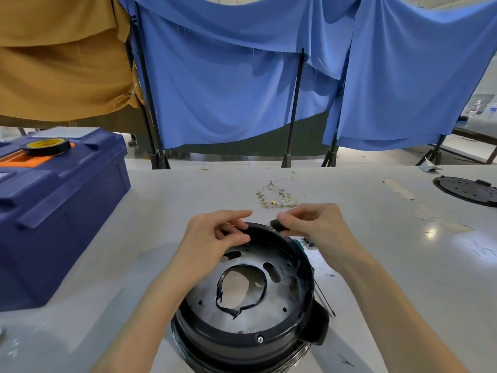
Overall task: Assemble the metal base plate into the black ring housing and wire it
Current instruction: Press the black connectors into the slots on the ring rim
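The black ring housing (242, 337) stands on the white table in front of me, with the perforated metal base plate (204, 294) seated inside it. A loop of black cable (265, 289) lies around the plate's centre hole. My left hand (212, 238) pinches something dark at the housing's far rim; what it is stays hidden under the fingers. My right hand (314, 224) pinches a small black part (277, 224) just above the same rim. A bundle of thin wires with brass terminals (277, 196) lies on the table beyond both hands.
A blue toolbox (59, 211) with a roll of black tape (47, 146) on its lid stands at the left. A black perforated disc (468, 191) lies at the far right. A thin dark rod (325, 300) and small metal pieces (306, 242) sit right of the housing. Blue and tan cloth screens hang behind.
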The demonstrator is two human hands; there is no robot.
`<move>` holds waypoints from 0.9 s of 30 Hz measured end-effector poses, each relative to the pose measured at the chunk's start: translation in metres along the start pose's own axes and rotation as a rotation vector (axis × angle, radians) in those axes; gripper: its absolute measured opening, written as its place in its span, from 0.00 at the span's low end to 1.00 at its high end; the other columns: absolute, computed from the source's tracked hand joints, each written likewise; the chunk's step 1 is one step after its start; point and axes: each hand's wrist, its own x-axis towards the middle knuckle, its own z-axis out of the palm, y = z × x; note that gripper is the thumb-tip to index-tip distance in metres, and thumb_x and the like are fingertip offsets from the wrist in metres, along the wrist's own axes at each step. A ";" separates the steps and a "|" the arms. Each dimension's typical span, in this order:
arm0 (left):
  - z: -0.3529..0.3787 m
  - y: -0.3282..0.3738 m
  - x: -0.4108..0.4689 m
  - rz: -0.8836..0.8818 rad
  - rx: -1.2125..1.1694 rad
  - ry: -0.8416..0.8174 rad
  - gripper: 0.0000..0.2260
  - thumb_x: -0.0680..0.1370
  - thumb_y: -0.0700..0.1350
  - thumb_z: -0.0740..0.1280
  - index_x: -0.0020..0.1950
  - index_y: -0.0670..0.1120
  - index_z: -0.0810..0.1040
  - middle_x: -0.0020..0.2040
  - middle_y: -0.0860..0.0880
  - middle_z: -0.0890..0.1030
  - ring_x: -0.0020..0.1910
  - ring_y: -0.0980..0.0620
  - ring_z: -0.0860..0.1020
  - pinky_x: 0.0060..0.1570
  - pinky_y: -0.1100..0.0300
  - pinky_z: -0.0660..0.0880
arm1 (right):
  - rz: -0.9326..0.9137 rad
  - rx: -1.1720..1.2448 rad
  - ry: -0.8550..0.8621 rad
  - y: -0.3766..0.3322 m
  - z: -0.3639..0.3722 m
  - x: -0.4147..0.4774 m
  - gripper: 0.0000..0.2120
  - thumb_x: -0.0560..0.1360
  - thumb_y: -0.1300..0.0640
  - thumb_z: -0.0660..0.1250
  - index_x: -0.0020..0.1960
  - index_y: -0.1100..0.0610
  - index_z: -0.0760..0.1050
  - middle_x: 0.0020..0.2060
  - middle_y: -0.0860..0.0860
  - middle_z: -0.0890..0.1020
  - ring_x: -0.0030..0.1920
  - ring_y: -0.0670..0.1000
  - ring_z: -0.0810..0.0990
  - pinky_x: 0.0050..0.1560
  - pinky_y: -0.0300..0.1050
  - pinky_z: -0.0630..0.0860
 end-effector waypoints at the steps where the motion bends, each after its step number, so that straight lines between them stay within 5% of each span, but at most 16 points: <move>1: 0.003 0.005 -0.002 0.012 -0.038 -0.027 0.19 0.70 0.37 0.77 0.53 0.58 0.84 0.43 0.52 0.85 0.39 0.53 0.82 0.39 0.68 0.74 | 0.003 -0.006 -0.038 -0.001 0.008 -0.001 0.06 0.64 0.55 0.78 0.35 0.57 0.85 0.37 0.59 0.86 0.36 0.55 0.86 0.38 0.36 0.80; 5: 0.010 0.012 -0.004 0.060 -0.102 0.035 0.12 0.70 0.39 0.77 0.45 0.57 0.85 0.38 0.52 0.85 0.35 0.50 0.84 0.41 0.60 0.81 | 0.023 0.067 -0.119 -0.003 0.031 -0.002 0.11 0.63 0.51 0.77 0.37 0.60 0.84 0.37 0.61 0.86 0.35 0.56 0.85 0.40 0.40 0.82; 10: 0.002 0.008 0.000 -0.039 -0.140 0.094 0.07 0.73 0.36 0.74 0.50 0.43 0.82 0.36 0.45 0.84 0.34 0.49 0.84 0.37 0.60 0.81 | 0.042 0.111 -0.152 0.002 0.032 -0.004 0.09 0.68 0.67 0.75 0.48 0.65 0.83 0.42 0.62 0.86 0.42 0.58 0.86 0.45 0.41 0.82; 13: -0.001 0.008 -0.002 -0.053 -0.150 0.006 0.13 0.76 0.37 0.71 0.59 0.50 0.78 0.37 0.45 0.84 0.36 0.48 0.85 0.37 0.61 0.80 | 0.008 0.067 -0.104 0.004 0.033 -0.004 0.08 0.70 0.71 0.73 0.49 0.67 0.82 0.41 0.62 0.85 0.38 0.57 0.85 0.44 0.41 0.82; 17: -0.002 0.002 0.000 -0.079 -0.093 0.000 0.07 0.76 0.38 0.71 0.51 0.49 0.80 0.38 0.45 0.84 0.37 0.50 0.84 0.38 0.63 0.78 | -0.034 0.033 -0.104 0.007 0.038 -0.001 0.08 0.71 0.70 0.73 0.50 0.70 0.80 0.36 0.60 0.84 0.34 0.52 0.83 0.41 0.39 0.80; 24: -0.007 -0.009 0.002 -0.065 0.059 0.095 0.09 0.71 0.37 0.76 0.41 0.50 0.80 0.38 0.50 0.83 0.38 0.47 0.81 0.42 0.54 0.78 | -0.043 -0.007 -0.124 0.016 0.048 0.001 0.05 0.72 0.68 0.73 0.47 0.69 0.81 0.34 0.59 0.84 0.34 0.53 0.82 0.42 0.40 0.80; 27: -0.018 -0.014 0.005 -0.048 0.050 0.148 0.15 0.72 0.34 0.74 0.47 0.56 0.82 0.40 0.52 0.81 0.41 0.51 0.79 0.46 0.56 0.76 | -0.043 -0.040 -0.125 0.014 0.048 0.004 0.04 0.74 0.69 0.72 0.48 0.68 0.81 0.38 0.61 0.85 0.36 0.54 0.84 0.42 0.40 0.82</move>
